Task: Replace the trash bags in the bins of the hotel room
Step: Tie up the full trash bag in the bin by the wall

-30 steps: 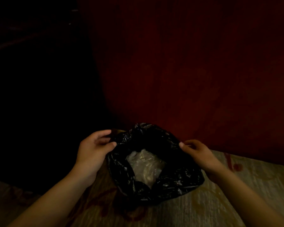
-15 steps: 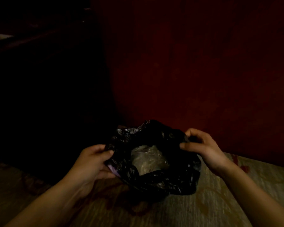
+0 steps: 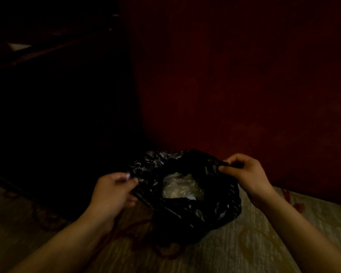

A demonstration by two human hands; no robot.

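left hand [image 3: 114, 191]: fingers pinched on black trash bag [image 3: 220, 205] left rim | right hand [image 3: 246, 174]: pinched on right rim | bag mouth open, pale crumpled plastic [image 3: 180, 187] inside

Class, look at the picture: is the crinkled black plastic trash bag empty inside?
No: pale crumpled clear plastic lies at the bottom of the crinkled black plastic trash bag, whose edges the left hand and right hand pull apart.
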